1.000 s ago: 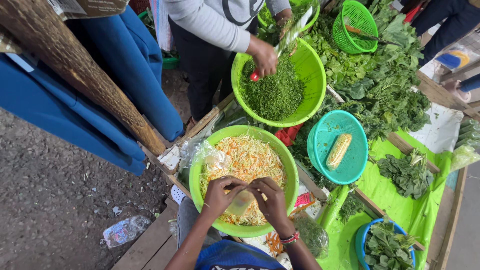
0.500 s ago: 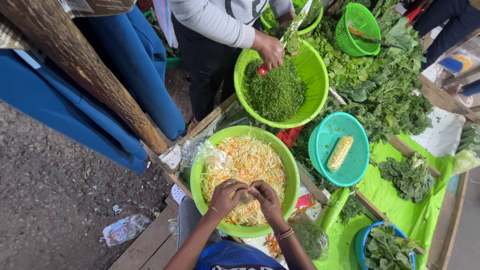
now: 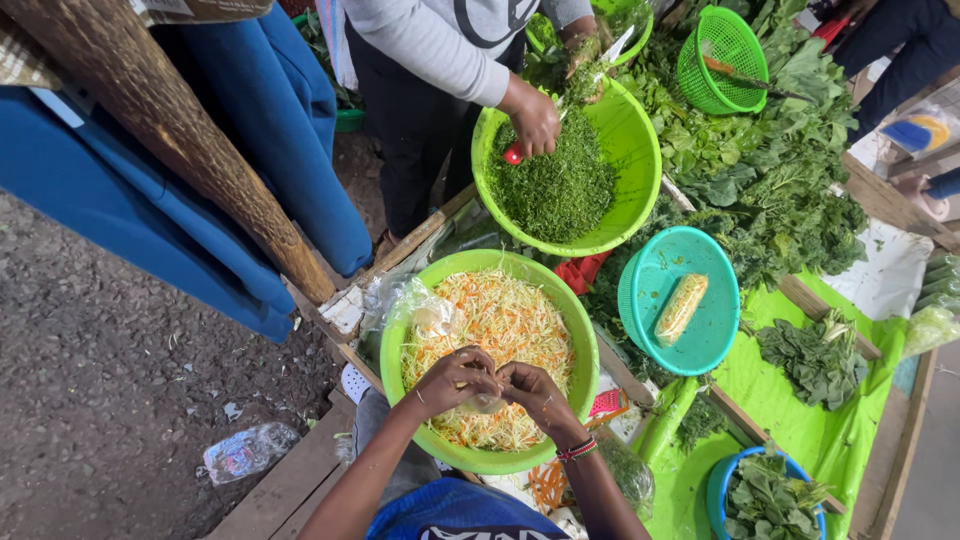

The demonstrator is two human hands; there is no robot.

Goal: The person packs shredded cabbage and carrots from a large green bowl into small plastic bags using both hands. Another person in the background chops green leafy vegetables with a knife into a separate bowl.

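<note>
My left hand [image 3: 453,382] and my right hand [image 3: 533,392] meet over a green basin [image 3: 588,352] heaped with shredded cabbage and carrot [image 3: 500,330]. Between the fingers of both hands is a small clear plastic bag [image 3: 484,402] with some of the shreds in it. A crumpled clear plastic bag [image 3: 412,303] lies on the basin's left rim.
Another person in a grey sleeve has a hand [image 3: 533,117] in a second green basin [image 3: 638,150] of chopped greens. A teal basin [image 3: 720,330] holds a corn cob [image 3: 680,308]. Leafy greens [image 3: 780,190], a green basket [image 3: 725,45], a blue basin [image 3: 722,480], a wooden post [image 3: 190,150].
My hands stay together over the shredded vegetables, working the small bag. The other person's hand shifts slightly in the chopped greens. The view has moved a little.
</note>
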